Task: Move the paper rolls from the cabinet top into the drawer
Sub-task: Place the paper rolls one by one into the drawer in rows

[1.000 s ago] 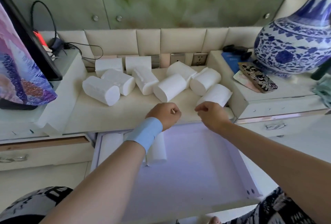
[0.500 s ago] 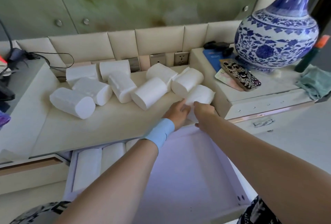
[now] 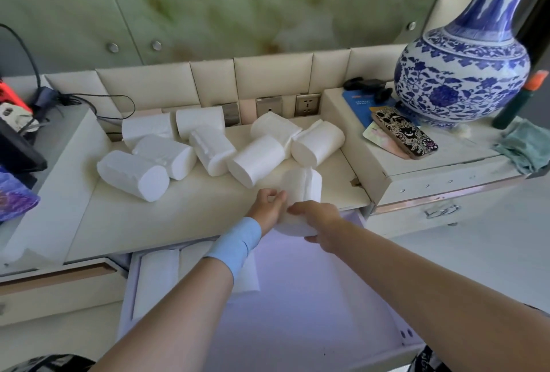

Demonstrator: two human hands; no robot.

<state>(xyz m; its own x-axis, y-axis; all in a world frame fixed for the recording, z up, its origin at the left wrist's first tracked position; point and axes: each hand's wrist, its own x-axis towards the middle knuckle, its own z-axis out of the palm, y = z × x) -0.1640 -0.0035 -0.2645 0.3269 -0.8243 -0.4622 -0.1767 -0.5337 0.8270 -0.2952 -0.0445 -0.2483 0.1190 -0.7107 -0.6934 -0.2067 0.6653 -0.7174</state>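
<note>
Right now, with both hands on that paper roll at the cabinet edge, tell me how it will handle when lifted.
The paper roll is probably light for its bulk and soft: it looks like plain wound tissue. The left hand and right hand may dent it if squeezed. Being cylindrical, it would likely roll if set down on its side, as the other rolls lie.

Your paper rolls point(image 3: 134, 175) look soft and matt white; the surface point(image 3: 178, 214) has a smooth cream finish, and the vase point(image 3: 461, 80) at upper right is glossy glazed porcelain.
</note>
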